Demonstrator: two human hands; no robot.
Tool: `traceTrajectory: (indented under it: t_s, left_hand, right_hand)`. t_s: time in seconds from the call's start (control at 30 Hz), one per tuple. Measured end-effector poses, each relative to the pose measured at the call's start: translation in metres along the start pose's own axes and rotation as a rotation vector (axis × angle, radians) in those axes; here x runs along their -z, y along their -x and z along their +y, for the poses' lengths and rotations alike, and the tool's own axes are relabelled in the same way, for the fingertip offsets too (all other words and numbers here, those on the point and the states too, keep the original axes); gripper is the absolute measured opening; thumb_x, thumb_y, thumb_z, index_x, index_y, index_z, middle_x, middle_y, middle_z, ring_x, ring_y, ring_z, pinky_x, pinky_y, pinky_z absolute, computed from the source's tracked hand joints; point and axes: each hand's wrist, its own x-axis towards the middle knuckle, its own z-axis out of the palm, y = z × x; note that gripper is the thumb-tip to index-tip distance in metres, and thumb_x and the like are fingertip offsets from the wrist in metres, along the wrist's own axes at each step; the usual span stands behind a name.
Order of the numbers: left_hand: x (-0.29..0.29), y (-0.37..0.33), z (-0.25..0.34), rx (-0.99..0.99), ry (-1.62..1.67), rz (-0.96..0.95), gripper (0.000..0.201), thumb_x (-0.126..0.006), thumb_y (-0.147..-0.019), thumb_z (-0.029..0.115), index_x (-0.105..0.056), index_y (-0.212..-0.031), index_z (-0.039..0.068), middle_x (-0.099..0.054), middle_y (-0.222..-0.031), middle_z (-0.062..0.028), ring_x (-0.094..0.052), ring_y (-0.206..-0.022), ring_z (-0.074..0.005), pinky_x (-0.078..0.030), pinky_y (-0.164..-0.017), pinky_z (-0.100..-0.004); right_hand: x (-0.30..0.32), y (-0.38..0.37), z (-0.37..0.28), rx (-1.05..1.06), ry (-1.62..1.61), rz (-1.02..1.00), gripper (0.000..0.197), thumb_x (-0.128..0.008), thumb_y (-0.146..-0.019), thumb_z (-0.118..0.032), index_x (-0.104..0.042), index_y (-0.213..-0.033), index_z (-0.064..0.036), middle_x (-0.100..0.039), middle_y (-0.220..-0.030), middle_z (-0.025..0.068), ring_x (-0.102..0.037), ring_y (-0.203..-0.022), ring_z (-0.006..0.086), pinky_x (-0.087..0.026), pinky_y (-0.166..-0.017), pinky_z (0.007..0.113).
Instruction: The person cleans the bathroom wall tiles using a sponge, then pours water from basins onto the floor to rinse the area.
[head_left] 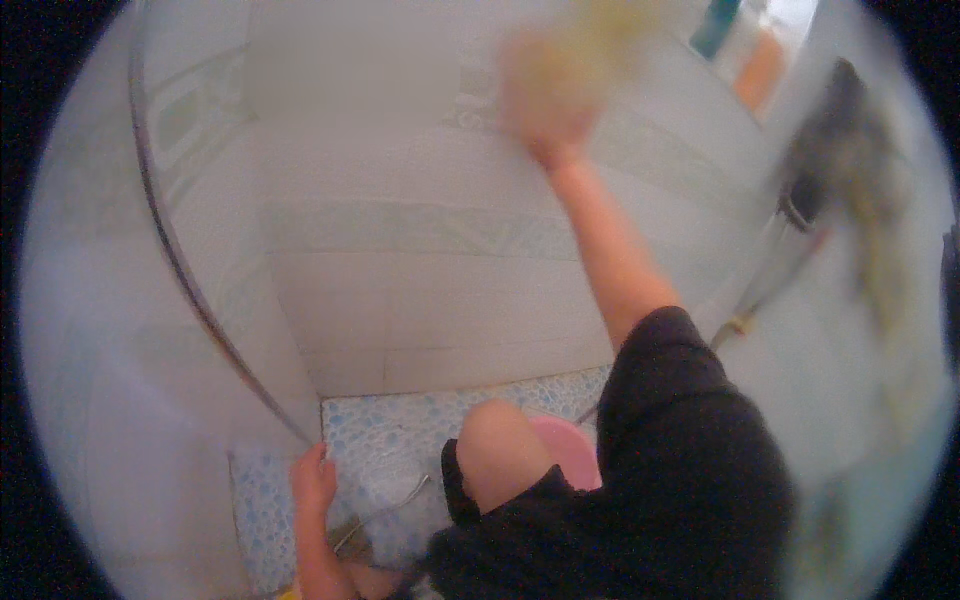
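Note:
My right arm reaches up to the white tiled wall (420, 315). At its end my right hand (548, 105), smeared by motion, is closed on a yellowish cloth or sponge (605, 45); blur hides its exact kind. Low on the left is my left hand (314, 482), with its fingers curled in at the lower end of a long thin dark strip (190, 285). What those fingers hold, if anything, I cannot make out. My bent knee (500, 450) shows between the arms.
A pink basin (565, 450) stands beside my knee on the blue pebble-patterned floor (370, 430). A thin silvery curved piece (400, 500) lies left of the knee. Blurred dark things (840, 135) hang at the right, below a shelf with a green bottle (715, 25) and an orange item (760, 70).

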Motion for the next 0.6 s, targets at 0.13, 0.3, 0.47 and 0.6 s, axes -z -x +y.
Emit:
traceTrajectory:
  t_s: [0.13,0.3,0.47,0.6]
  left_hand:
    - [0.015,0.023,0.013,-0.026,-0.099,-0.015,0.039,-0.063,-0.084,0.015,-0.061,-0.122,0.009,-0.063,-0.119,-0.0146,-0.058,-0.111,-0.0348,-0.029,-0.106,-0.0576]
    - [0.022,0.032,0.025,-0.071,-0.246,-0.025,0.036,-0.063,-0.085,0.015,-0.062,-0.120,0.008,-0.065,-0.116,-0.0142,-0.061,-0.106,-0.0352,-0.036,-0.103,-0.0534]
    - [-0.003,0.005,0.005,-0.075,-0.012,0.000,0.032,-0.062,-0.084,0.013,-0.064,-0.115,0.004,-0.067,-0.103,-0.0175,-0.065,-0.091,-0.0356,-0.050,-0.083,-0.0425]
    - [-0.020,0.003,-0.066,0.001,-0.207,0.049,0.030,-0.060,-0.084,0.013,-0.064,-0.113,0.003,-0.068,-0.097,-0.0201,-0.066,-0.089,-0.0350,-0.051,-0.078,-0.0427]
  right_hand:
    - [0.037,0.027,0.055,-0.229,0.137,0.087,0.030,-0.061,-0.085,-0.025,-0.052,-0.108,-0.0099,-0.054,-0.114,0.0103,-0.048,-0.112,0.0315,-0.031,-0.096,0.050]
    - [0.012,-0.013,-0.077,-0.236,-0.130,0.171,0.029,-0.063,-0.080,-0.022,-0.049,-0.104,-0.0145,-0.050,-0.114,0.0091,-0.045,-0.114,0.0322,-0.030,-0.093,0.056]
    - [-0.031,-0.057,-0.201,-0.158,-0.419,-0.264,0.029,-0.062,-0.080,-0.033,-0.055,-0.105,-0.0201,-0.049,-0.120,0.0052,-0.038,-0.126,0.0330,-0.021,-0.100,0.073]
    - [-0.018,-0.043,-0.162,-0.130,-0.518,-0.147,0.036,-0.063,-0.080,-0.035,-0.056,-0.113,-0.0215,-0.050,-0.124,0.0043,-0.035,-0.131,0.0331,-0.022,-0.100,0.074]
